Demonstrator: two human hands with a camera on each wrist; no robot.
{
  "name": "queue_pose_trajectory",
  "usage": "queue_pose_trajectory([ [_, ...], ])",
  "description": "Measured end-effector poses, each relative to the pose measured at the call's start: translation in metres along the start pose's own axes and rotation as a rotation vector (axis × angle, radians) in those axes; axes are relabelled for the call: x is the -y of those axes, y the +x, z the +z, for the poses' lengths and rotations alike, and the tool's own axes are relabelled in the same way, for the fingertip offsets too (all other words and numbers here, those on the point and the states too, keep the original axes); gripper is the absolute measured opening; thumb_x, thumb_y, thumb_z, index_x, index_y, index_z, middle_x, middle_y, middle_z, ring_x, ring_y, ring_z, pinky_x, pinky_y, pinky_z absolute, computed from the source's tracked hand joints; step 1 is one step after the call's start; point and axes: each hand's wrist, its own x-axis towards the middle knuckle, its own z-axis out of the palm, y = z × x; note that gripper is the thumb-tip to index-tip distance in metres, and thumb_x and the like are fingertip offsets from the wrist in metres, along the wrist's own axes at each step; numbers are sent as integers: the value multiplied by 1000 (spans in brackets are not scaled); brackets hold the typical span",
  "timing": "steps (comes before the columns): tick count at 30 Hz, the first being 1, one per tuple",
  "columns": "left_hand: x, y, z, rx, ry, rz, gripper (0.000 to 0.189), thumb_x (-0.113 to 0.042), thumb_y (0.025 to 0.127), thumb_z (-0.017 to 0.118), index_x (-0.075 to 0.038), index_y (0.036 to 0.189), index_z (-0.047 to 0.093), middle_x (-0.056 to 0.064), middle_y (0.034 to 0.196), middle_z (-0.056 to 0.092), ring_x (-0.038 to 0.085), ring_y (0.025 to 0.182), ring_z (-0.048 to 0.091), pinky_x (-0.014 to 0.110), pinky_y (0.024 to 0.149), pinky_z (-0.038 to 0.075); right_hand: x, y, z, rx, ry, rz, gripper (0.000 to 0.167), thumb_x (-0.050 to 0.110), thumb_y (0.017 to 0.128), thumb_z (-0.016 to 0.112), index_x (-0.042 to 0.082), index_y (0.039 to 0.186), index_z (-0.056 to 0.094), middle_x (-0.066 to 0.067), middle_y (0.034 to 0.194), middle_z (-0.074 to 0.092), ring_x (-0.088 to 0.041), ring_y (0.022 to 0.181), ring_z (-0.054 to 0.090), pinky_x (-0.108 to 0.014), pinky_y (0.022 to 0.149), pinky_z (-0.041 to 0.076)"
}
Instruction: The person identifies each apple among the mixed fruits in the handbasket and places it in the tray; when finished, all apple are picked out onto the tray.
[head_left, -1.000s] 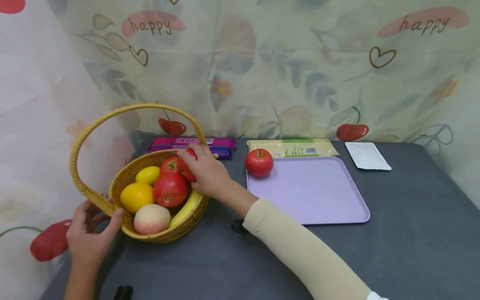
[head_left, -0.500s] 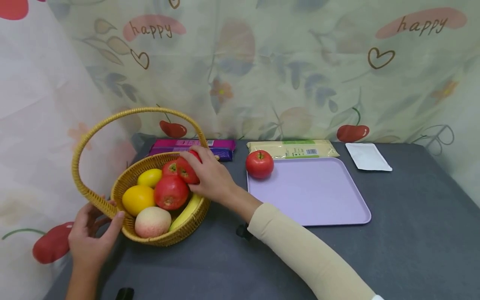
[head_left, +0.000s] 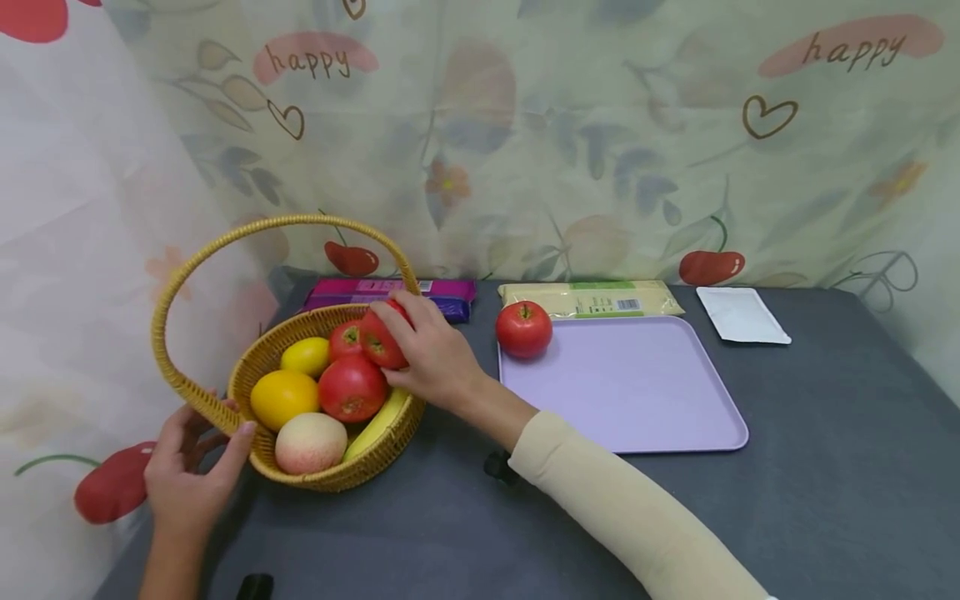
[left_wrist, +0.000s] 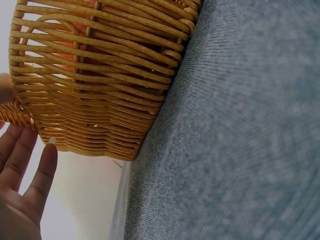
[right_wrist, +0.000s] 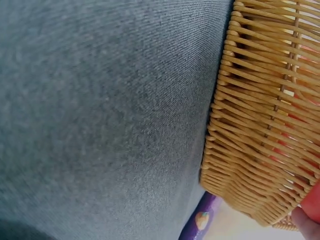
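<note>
In the head view, a wicker basket (head_left: 337,478) with a tall hooped handle stands on the left of the table. My left hand (head_left: 191,479) pinches its left side at the foot of the handle, thumb toward the near rim. My right hand (head_left: 438,358) grips a red apple (head_left: 382,339) at the basket's right rim. Beside that apple lie a second red apple (head_left: 344,337), a larger red fruit (head_left: 352,388), a lemon (head_left: 306,357), an orange (head_left: 284,400), a peach (head_left: 311,443) and a banana (head_left: 378,423). The wrist views mostly show the basket's woven wall (left_wrist: 100,95).
A lilac tray (head_left: 630,392) sits right of the basket, with a red apple (head_left: 523,329) at its far left corner. Behind stand a purple packet (head_left: 450,290) and a cream packet (head_left: 592,298). A white sachet (head_left: 742,315) lies at the far right.
My right hand has shifted slightly right, and more of the apple in its grip shows. The left hand stays on the basket. The whole view has moved a little.
</note>
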Motion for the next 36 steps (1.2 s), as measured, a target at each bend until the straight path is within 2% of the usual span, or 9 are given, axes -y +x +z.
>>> queue_pose_trajectory([
  [4, -1, 0, 0, 1, -21, 5, 58, 17, 73, 78, 9, 128, 60, 10, 113, 67, 8, 96, 64, 11, 79, 51, 0, -3, -3, -12, 15, 12, 75, 33, 79, 83, 10, 142, 50, -16, 139, 48, -31, 126, 47, -41, 92, 55],
  [12, -6, 2, 0, 6, -19, -5, 58, 16, 74, 78, 8, 128, 59, 4, 113, 67, 9, 99, 64, 11, 80, 50, -1, -7, -12, -4, 81, 64, 79, 37, 77, 85, 10, 143, 49, -12, 139, 50, -28, 125, 50, -39, 95, 53],
  [15, -5, 2, 0, 9, -34, 8, 58, 18, 73, 77, 10, 128, 59, 5, 113, 67, 10, 99, 64, 11, 80, 51, -3, -10, -16, -5, 91, 81, 82, 39, 76, 86, 8, 143, 50, -12, 139, 51, -27, 125, 51, -40, 96, 53],
  [19, -5, 1, 0, 5, -47, 23, 58, 19, 72, 77, 11, 127, 60, 8, 112, 68, 10, 98, 64, 11, 80, 51, -5, -14, -21, 2, 114, 73, 83, 41, 77, 85, 8, 144, 48, -10, 138, 51, -25, 125, 51, -39, 97, 52],
  [22, -7, 0, 0, 2, -35, 14, 58, 18, 73, 77, 9, 127, 60, 5, 112, 68, 9, 98, 64, 11, 79, 51, -5, -15, -26, 25, 136, 73, 82, 41, 78, 84, 9, 144, 47, -9, 138, 51, -24, 125, 51, -37, 97, 51],
  [27, -7, 0, -1, 3, -7, -11, 58, 16, 74, 78, 7, 128, 60, 1, 113, 67, 8, 98, 64, 10, 80, 50, -3, -19, -34, 41, 198, 120, 82, 38, 77, 85, 9, 143, 47, -8, 138, 51, -20, 124, 50, -35, 97, 51],
  [36, -4, 0, -1, 10, -19, 2, 59, 18, 73, 78, 7, 128, 60, 4, 113, 67, 9, 99, 64, 11, 80, 50, -5, -32, -43, 17, 340, 225, 79, 36, 77, 86, 11, 142, 48, -2, 136, 51, -12, 119, 51, -30, 91, 53],
])
